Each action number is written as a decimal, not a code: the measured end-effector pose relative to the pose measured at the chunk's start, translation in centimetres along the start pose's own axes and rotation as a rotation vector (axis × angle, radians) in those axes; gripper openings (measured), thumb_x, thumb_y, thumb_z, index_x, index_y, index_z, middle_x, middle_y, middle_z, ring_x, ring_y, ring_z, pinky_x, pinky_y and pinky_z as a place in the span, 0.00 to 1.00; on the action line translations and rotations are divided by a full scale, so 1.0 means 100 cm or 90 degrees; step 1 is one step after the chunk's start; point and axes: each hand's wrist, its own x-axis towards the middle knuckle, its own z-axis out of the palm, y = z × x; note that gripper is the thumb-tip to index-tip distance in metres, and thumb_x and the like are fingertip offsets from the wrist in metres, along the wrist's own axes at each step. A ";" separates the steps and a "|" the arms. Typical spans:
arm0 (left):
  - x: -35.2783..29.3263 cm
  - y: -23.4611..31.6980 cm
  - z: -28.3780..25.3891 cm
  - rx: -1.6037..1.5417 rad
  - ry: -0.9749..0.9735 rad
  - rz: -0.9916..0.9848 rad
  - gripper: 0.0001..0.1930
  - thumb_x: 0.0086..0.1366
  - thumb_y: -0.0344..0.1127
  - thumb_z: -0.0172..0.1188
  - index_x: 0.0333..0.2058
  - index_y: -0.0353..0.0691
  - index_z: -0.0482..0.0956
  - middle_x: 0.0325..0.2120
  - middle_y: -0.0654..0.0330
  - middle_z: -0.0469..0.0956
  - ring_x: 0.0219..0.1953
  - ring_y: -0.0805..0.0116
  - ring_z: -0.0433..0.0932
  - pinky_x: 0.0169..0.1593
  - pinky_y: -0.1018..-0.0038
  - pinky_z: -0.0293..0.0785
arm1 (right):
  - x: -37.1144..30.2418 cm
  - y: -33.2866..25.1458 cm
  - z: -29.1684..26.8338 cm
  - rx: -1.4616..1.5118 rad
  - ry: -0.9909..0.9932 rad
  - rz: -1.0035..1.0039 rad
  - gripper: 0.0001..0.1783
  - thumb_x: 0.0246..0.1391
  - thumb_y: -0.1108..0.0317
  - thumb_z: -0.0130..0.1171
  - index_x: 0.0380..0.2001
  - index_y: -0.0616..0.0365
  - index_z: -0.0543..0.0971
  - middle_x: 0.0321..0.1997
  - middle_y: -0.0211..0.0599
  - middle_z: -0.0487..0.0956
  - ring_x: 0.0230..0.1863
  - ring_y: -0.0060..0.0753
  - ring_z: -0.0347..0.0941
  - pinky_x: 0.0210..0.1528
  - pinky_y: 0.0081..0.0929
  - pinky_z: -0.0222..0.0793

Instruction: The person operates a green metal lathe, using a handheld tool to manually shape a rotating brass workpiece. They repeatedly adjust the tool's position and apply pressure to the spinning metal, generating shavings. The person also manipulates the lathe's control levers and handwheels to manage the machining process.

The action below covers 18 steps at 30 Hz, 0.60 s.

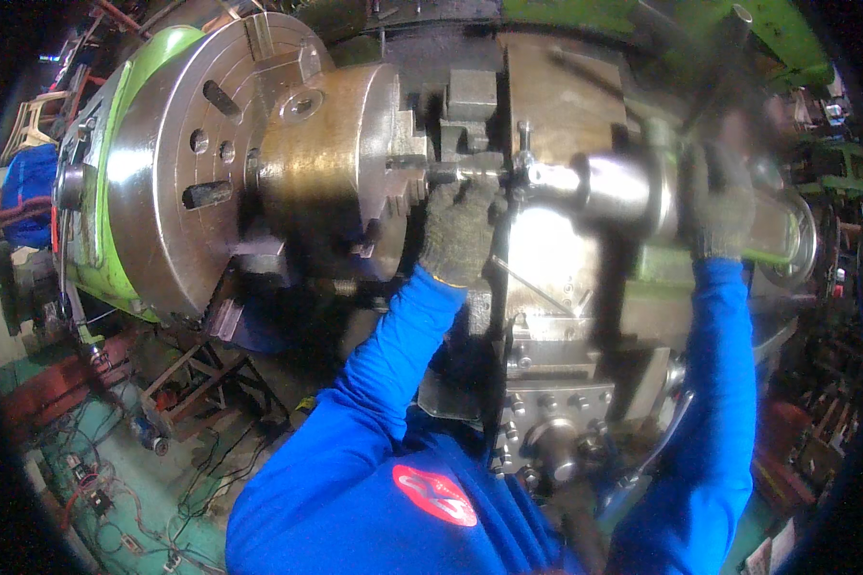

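My left hand (458, 230), in a dark knit glove, is curled closed at a thin metal rod (462, 175) beside the jaws of a large lathe chuck (331, 163). Its fingertips are partly hidden, but they look wrapped at the rod. The rod lies between the chuck and the shiny tailstock spindle (623, 190), which has a small chuck or holder (542, 179) at its tip. My right hand (719, 201), also gloved, is at the tailstock's right part, near a blurred lever (724, 62). Motion smears its fingers, so its grip is unclear.
A large slotted faceplate (163, 172) stands behind the chuck at the left. Below the spindle lies the carriage (561, 273) with a loose thin rod (537, 286) on it. A bolted tool block (556, 422) sits nearer me. Cables and a metal frame (206, 383) lie on the floor.
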 end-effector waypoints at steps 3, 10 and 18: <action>-0.001 0.001 -0.007 -0.049 -0.068 -0.020 0.10 0.77 0.39 0.50 0.48 0.42 0.76 0.39 0.59 0.77 0.40 0.67 0.76 0.41 0.68 0.78 | -0.002 -0.001 0.000 -0.004 -0.009 0.023 0.18 0.62 0.56 0.63 0.47 0.57 0.86 0.49 0.47 0.85 0.51 0.49 0.81 0.58 0.41 0.75; -0.006 0.042 0.014 -0.257 0.018 -0.173 0.09 0.74 0.37 0.61 0.39 0.37 0.80 0.31 0.62 0.80 0.33 0.72 0.79 0.38 0.74 0.77 | 0.000 0.000 -0.001 0.014 -0.025 0.024 0.19 0.63 0.56 0.62 0.47 0.58 0.86 0.50 0.49 0.85 0.52 0.49 0.81 0.58 0.41 0.75; 0.003 0.004 -0.004 -0.085 -0.040 -0.063 0.07 0.75 0.35 0.58 0.40 0.38 0.80 0.32 0.62 0.78 0.36 0.72 0.78 0.39 0.73 0.77 | -0.001 -0.001 0.000 0.045 -0.016 0.040 0.19 0.62 0.55 0.62 0.47 0.57 0.86 0.49 0.48 0.85 0.51 0.50 0.82 0.57 0.41 0.75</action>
